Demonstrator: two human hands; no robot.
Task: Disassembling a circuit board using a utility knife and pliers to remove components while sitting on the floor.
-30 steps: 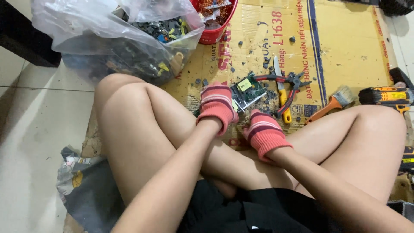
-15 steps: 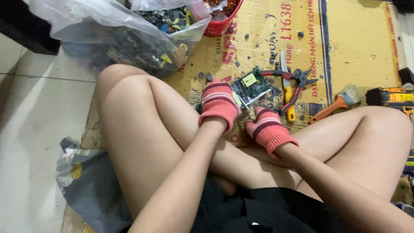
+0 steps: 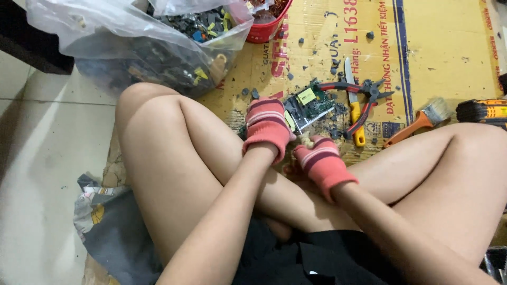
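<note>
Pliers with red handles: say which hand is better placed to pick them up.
Probably the right hand: it lies nearer the pliers, which rest on the cardboard to its side. The left hand is at the circuit board, farther off.

From my remote seat I see a pale tiled floor (image 3: 37, 174) running down the left side, its grout lines faint and the surface catching soft, even indoor light with no hard shadows. A flattened sheet of yellow-brown cardboard (image 3: 438, 47) covers the floor across the upper right as a work mat, and a dark piece of furniture (image 3: 26, 45) juts in at the top left corner, too cropped for me to tell what it is. Near the lower left a crumpled grey printed cloth (image 3: 105, 232) lies on the tiles beside the cardboard's ragged edge.
</note>
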